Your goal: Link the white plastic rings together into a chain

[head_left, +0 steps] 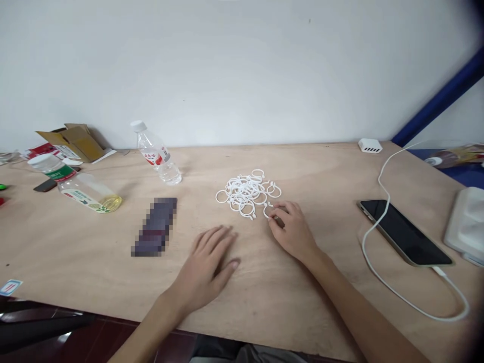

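Note:
A loose pile of several white plastic rings (245, 190) with small clip-like tabs lies in the middle of the wooden table (264, 302). At the pile's near right edge, my right hand (293, 229) pinches one white plastic ring (266, 210) between thumb and fingers; part of that ring is hidden behind the fingertips. My left hand (206, 269) is palm down over the table, left of and nearer than the pile. Its fingers are apart, with nothing in them.
Left of the pile are a clear water bottle (159, 156), a pixelated dark rectangle (155, 227), a bottle with yellow liquid (81, 186) and an opened cardboard box (77, 142). To the right lie a phone (406, 232), its white cable (364, 247) and a white charger (369, 145).

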Motion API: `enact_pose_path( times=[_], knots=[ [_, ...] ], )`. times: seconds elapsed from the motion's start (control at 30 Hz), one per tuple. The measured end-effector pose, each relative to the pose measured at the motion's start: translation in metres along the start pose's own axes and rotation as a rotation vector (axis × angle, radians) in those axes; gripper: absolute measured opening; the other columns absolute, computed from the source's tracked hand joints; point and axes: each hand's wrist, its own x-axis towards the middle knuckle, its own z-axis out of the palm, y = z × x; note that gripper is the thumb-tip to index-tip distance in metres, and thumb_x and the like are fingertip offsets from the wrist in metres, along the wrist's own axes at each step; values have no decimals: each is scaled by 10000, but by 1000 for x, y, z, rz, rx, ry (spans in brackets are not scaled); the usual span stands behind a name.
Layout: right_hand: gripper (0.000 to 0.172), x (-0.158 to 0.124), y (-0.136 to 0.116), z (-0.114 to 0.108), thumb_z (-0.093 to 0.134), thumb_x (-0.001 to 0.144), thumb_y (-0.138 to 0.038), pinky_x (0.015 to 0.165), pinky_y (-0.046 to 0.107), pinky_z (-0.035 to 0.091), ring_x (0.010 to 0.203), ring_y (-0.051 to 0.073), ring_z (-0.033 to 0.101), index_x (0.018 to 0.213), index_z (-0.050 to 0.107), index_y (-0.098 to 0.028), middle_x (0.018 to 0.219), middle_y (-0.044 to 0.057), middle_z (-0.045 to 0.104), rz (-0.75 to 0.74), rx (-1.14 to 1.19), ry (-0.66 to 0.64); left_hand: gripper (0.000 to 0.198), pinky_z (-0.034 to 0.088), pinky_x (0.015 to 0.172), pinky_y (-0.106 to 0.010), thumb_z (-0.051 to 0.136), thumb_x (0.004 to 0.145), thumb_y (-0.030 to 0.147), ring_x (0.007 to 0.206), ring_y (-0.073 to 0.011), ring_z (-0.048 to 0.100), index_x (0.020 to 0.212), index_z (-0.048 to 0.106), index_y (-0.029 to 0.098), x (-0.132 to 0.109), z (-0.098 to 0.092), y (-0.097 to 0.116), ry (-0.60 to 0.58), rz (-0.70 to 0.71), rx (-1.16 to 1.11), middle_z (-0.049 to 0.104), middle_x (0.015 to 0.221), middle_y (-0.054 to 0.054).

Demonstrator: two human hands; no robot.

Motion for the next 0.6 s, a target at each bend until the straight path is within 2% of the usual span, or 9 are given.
enact_pose_path(
  times=[0.1, 0.2, 0.27, 0.37, 0.47, 0.6],
  knots=[
    [111, 0, -1, -1, 538, 743, -129, 908, 430, 461, 992, 256, 532, 684, 604, -196, 985, 105, 590, 15, 57, -3, 466, 336, 1107, -470, 427, 953, 359, 1357, -250, 359, 1400, 417, 228, 39, 10, 10, -30, 108, -37, 423, 1467, -93],
    [103, 1, -1, -2, 564, 688, -127, 901, 420, 460, 956, 244, 535, 639, 581, -215, 957, 80, 574, 51, 83, 29, 417, 340, 1102, -458, 407, 961, 337, 1310, -245, 419, 1334, 490, 169, 71, 21, 7, -23, 112, -26, 498, 1397, -113],
    [98, 2, -2, -3, 587, 657, -136, 859, 404, 471, 893, 233, 534, 612, 585, -224, 881, 61, 547, 93, 64, 74, 376, 350, 1090, -460, 403, 962, 295, 1283, -241, 449, 1295, 524, 169, 83, 25, 1, 18, 88, -45, 531, 1361, -108],
    [86, 3, -7, -7, 590, 655, -154, 764, 363, 473, 764, 204, 527, 617, 613, -228, 726, 25, 507, 139, 56, 124, 315, 382, 1058, -457, 421, 956, 271, 1217, -238, 508, 1199, 596, 171, 87, 25, -5, 109, 45, -174, 597, 1277, -100],
    [102, 4, -21, -10, 558, 675, -138, 671, 312, 457, 621, 158, 523, 667, 619, -219, 597, -20, 515, 112, 190, 111, 323, 430, 1020, -441, 437, 956, 326, 1134, -226, 575, 1185, 603, 169, 82, 21, -5, 177, -65, -438, 647, 1211, -93],
    [105, 5, -50, -8, 553, 680, -112, 631, 285, 452, 576, 135, 553, 668, 568, -216, 583, -39, 586, 31, 363, 100, 444, 521, 915, -397, 444, 947, 413, 969, -205, 665, 1281, 535, 136, 74, 14, -1, 117, -257, -828, 672, 1179, -116]
  ],
)
